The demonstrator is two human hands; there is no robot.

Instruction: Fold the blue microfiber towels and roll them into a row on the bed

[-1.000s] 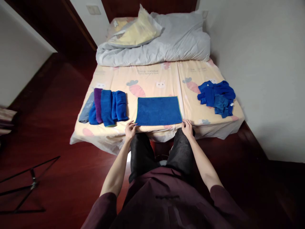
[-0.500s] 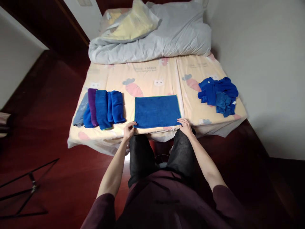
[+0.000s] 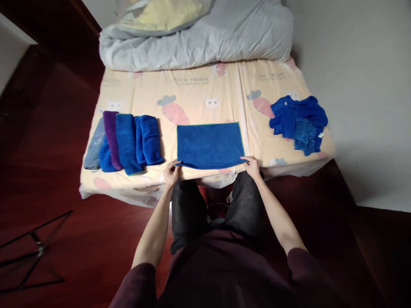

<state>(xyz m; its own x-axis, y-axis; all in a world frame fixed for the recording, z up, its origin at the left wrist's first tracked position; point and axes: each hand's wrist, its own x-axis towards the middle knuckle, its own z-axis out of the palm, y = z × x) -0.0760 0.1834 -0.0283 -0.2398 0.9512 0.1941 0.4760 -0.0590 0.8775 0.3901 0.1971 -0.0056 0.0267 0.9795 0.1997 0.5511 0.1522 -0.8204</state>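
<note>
A blue towel (image 3: pixel 209 143) with a thin green edge lies spread flat on the bed in front of me. My left hand (image 3: pixel 171 172) pinches its near left corner. At the near right corner my right hand (image 3: pixel 251 167) grips the cloth between thumb and fingers. The near edge is lifted a little and sags between my hands. To the left lie several folded towels in a row: a grey-blue towel (image 3: pixel 94 147), a purple towel (image 3: pixel 112 140) and blue towels (image 3: pixel 129 143). A crumpled heap of blue cloths (image 3: pixel 300 122) sits to the right.
The bed (image 3: pixel 199 98) has a patterned yellow sheet, with a rolled grey quilt (image 3: pixel 192 47) and a yellow pillow (image 3: pixel 170 15) across its far end. A black tripod-like stand (image 3: pixel 37 248) is on the floor at left. A wall (image 3: pixel 359 107) borders the right side.
The towel's near edge has risen slightly off the bed, with both hands now pinching its corners. My view has tilted down and moved closer to the bed.
</note>
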